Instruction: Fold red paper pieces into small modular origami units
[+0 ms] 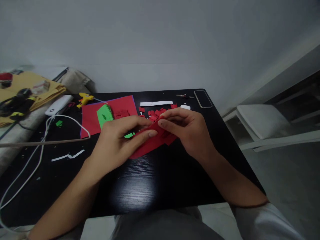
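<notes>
A piece of red paper [150,142] is held above the black table by both hands. My left hand [122,138] pinches its left upper part between thumb and fingers. At its top edge, the thumb and fingertips of my right hand [188,128] are closed on the same paper. Small red paper pieces [155,114] lie in a pile just behind the hands, partly hidden by them. Part of a small green piece [129,135] shows beside my left hand.
Green paper [105,115] and red strips lie on a red sheet [90,118]. A yellow glue gun [85,98], white cables [41,150] and a power strip [58,105] are at left. A phone [203,99] sits back right, near a white strip [156,103].
</notes>
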`<state>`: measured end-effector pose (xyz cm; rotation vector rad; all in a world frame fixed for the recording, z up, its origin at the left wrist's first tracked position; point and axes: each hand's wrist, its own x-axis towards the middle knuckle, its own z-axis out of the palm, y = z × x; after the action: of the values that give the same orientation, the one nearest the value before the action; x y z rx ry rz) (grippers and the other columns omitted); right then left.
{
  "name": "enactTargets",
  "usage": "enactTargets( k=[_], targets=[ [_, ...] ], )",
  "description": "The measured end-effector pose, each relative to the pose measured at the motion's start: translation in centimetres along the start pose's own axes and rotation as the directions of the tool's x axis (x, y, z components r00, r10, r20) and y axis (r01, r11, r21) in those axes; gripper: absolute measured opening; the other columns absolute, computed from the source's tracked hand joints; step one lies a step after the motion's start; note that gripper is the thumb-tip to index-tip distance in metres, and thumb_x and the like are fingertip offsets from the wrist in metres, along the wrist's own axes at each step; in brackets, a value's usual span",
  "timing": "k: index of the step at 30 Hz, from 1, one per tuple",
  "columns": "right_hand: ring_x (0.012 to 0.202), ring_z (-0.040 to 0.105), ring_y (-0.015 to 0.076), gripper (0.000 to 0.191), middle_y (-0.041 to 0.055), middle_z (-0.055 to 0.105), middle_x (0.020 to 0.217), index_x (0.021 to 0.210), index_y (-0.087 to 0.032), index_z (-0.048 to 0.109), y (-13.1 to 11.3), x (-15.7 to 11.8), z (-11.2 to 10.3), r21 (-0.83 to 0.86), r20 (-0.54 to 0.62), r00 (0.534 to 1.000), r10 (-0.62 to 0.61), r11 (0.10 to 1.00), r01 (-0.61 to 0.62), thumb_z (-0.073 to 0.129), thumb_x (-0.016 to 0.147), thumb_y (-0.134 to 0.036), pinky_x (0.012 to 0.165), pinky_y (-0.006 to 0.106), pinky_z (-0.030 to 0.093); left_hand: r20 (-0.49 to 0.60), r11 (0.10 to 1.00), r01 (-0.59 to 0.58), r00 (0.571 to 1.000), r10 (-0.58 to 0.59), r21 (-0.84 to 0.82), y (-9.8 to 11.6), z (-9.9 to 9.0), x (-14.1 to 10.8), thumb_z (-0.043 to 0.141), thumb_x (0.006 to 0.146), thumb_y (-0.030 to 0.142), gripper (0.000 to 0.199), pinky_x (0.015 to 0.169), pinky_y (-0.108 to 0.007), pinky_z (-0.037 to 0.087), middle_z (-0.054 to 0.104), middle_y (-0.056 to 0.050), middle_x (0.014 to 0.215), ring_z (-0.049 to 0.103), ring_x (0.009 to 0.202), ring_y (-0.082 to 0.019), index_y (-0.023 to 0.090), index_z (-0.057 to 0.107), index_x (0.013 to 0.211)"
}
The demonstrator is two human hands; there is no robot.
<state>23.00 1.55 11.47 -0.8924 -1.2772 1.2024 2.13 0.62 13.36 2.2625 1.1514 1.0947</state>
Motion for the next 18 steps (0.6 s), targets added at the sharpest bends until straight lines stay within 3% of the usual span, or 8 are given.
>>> enactTargets(
  k=[4,8,11,18],
  targets=[
    [0.080,0.078,0.0158,0.012,-0.0007,0.081,0.089,0.089,-0.024,0.079,-0.6,-1.3,0.9,-0.221,-0.071,0.959,-0.275,0.942,0.254,0.088,0.080,-0.024,0.078,0.029,0.066,-0.003,0.987,-0.108,0.994,0.110,0.123,0.3,-0.3,-0.2,0.074,0.093,0.032,0.013,0.073,-0.026,0.057,0.079,-0.001,0.094,0.072,0.079,-0.016,0.025,0.075,0.104],
    [0.076,0.076,0.0160,0.011,-0.0018,0.081,0.087,0.092,-0.027,0.079,-0.7,-2.0,1.0,-0.413,-0.021,0.896,-0.444,0.820,0.397,0.086,0.083,-0.023,0.076,0.028,0.065,-0.028,0.978,-0.154,0.987,0.160,0.140,0.3,-0.4,-0.4,0.075,0.093,0.029,0.012,0.074,-0.026,0.058,0.079,-0.001,0.096,0.073,0.082,-0.016,0.025,0.074,0.104],
    [0.075,0.075,0.0148,0.012,-0.0028,0.081,0.086,0.091,-0.027,0.079,-0.8,-2.0,0.9,-0.441,-0.006,0.888,-0.460,0.798,0.411,0.086,0.083,-0.021,0.075,0.027,0.064,-0.041,0.984,-0.135,0.989,0.140,0.116,0.1,-0.2,-0.5,0.075,0.093,0.028,0.009,0.069,-0.025,0.057,0.079,0.001,0.092,0.073,0.076,-0.014,0.026,0.074,0.102],
    [0.077,0.075,0.0123,0.011,-0.0025,0.081,0.087,0.090,-0.023,0.077,-1.3,-1.9,1.2,-0.318,-0.011,0.926,-0.377,0.879,0.354,0.085,0.083,-0.021,0.074,0.023,0.063,-0.072,0.992,-0.121,0.990,0.124,0.045,-0.4,0.2,-0.4,0.077,0.091,0.025,0.008,0.069,-0.024,0.058,0.080,0.002,0.091,0.074,0.077,-0.014,0.028,0.076,0.099]
  ],
)
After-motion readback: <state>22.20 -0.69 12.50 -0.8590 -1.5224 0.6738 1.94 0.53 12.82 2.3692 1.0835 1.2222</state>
